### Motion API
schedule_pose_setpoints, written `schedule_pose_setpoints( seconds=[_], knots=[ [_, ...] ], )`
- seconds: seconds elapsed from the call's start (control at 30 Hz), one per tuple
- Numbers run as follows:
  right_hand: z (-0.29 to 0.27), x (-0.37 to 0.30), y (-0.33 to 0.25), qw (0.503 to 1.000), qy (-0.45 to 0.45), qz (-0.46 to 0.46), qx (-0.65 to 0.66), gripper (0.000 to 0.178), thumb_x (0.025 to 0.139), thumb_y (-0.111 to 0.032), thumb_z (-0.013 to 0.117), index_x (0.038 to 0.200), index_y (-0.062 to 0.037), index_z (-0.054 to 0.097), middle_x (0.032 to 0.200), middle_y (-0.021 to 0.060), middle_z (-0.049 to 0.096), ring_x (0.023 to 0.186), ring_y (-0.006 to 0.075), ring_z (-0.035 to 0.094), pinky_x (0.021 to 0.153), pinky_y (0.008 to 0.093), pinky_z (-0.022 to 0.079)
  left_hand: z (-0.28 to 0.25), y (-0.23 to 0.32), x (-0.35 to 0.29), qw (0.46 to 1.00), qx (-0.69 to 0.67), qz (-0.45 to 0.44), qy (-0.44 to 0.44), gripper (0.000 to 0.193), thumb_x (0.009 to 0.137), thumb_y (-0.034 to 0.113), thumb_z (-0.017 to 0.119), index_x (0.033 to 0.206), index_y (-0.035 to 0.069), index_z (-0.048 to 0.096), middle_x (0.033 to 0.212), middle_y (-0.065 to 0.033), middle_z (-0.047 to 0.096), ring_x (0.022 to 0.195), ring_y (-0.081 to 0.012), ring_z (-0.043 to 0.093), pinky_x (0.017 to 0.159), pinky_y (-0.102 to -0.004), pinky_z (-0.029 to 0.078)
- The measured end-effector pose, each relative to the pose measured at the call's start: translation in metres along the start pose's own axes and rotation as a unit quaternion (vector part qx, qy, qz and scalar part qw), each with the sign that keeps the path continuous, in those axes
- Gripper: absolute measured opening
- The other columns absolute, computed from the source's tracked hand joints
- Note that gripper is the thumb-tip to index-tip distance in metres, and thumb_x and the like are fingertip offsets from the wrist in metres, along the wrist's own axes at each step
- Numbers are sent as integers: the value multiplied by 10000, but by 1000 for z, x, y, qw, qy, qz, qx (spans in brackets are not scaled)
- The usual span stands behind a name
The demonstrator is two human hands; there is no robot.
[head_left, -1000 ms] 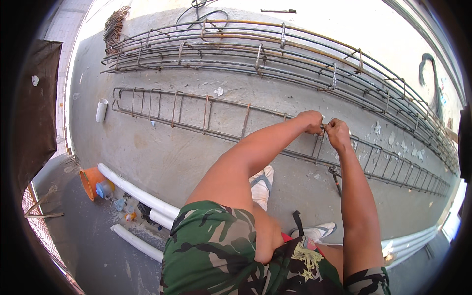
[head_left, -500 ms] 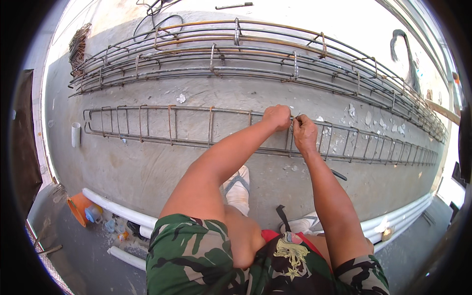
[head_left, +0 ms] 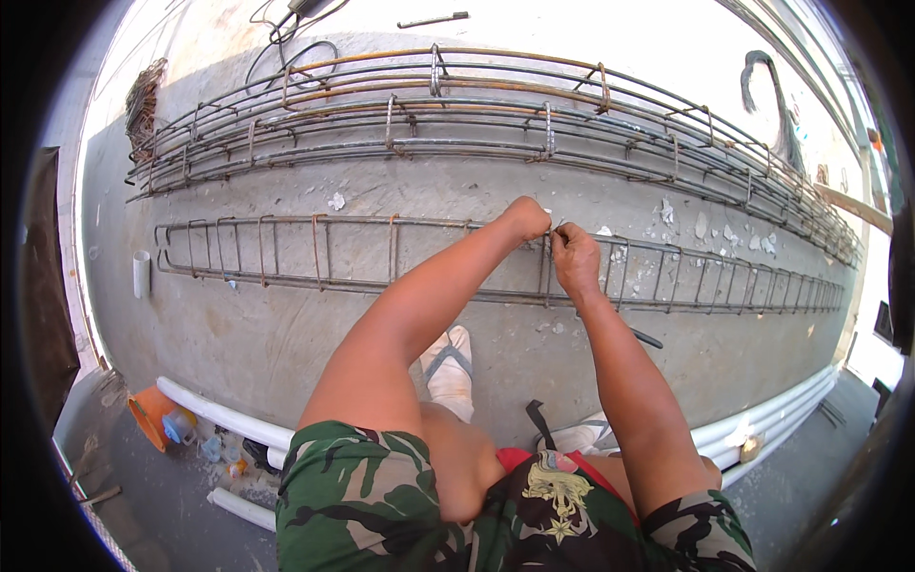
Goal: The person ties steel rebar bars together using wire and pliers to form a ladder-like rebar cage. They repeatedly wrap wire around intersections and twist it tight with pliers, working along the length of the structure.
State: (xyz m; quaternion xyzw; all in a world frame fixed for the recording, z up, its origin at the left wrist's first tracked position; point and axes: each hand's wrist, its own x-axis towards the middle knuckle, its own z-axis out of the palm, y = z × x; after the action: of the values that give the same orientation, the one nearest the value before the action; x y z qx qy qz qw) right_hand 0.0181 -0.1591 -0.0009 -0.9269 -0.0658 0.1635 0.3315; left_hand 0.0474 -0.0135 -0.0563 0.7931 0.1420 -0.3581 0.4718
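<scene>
A long, narrow cage of steel rebar (head_left: 392, 248) lies on the concrete floor before me, its bars joined by square stirrups. My left hand (head_left: 527, 218) is closed at its far upper bar, the fingers curled out of sight. Just right of it, my right hand (head_left: 578, 257) is pinched at the same bar, beside a stirrup. A thin dark piece shows at its fingertips, too small to name. What the left hand grips is hidden. On the floor on the near side of the cage, by my right forearm, lies a dark handle-like piece (head_left: 647, 338).
More rebar cages (head_left: 391, 124) lie stacked beyond. Rusty bent steel (head_left: 143, 110) sits far left, a bundle of dark wire (head_left: 777, 105) far right. White pipes (head_left: 229, 408) run behind my sandalled feet (head_left: 448, 367), near an orange bucket (head_left: 151, 415). A short white pipe (head_left: 142, 275) stands left.
The view has shifted slightly, moving the scene left and down. My left hand has moved a little farther out from the bar; my right hand stays at nearly the same spot, still pinched.
</scene>
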Motion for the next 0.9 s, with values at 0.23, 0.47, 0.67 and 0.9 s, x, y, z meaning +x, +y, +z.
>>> schedule_pose_setpoints(
  seconds=[0.23, 0.47, 0.67, 0.9],
  knots=[
    [9, -27, -1, 992, 24, -91, -83, 324, 892, -84, 555, 1209, -21, 578, 977, 193, 585, 842, 414, 626, 702, 494, 518, -11, 8, -33, 975, -220, -5, -19, 352, 809, 123, 663, 1105, -66, 689, 1079, -179, 688, 1022, -257, 636, 889, -330, 483],
    [4, -36, -8, 987, -53, -52, -146, 487, 866, -58, 514, 1346, 26, 494, 1025, 210, 546, 873, 432, 626, 743, 521, 517, -15, 9, -48, 984, -173, 35, -26, 485, 813, 236, 699, 1184, -71, 642, 1192, -209, 652, 1086, -282, 621, 936, -354, 470],
    [-6, 26, 17, 992, -47, 84, 83, 375, 853, -261, 572, 1047, 25, 716, 963, 288, 685, 948, 405, 673, 859, 428, 521, -3, -1, -40, 990, -112, 73, 44, 401, 882, 256, 636, 1125, -60, 677, 1070, -211, 701, 1019, -279, 660, 908, -375, 488],
    [-15, 73, -2, 958, -231, 135, 107, 313, 859, -254, 658, 965, 37, 705, 661, 135, 614, 441, 182, 481, 399, 353, 372, -9, -1, -48, 991, -112, 67, 39, 378, 905, 255, 646, 1113, -58, 678, 1044, -217, 704, 956, -283, 666, 860, -385, 487]
  ],
)
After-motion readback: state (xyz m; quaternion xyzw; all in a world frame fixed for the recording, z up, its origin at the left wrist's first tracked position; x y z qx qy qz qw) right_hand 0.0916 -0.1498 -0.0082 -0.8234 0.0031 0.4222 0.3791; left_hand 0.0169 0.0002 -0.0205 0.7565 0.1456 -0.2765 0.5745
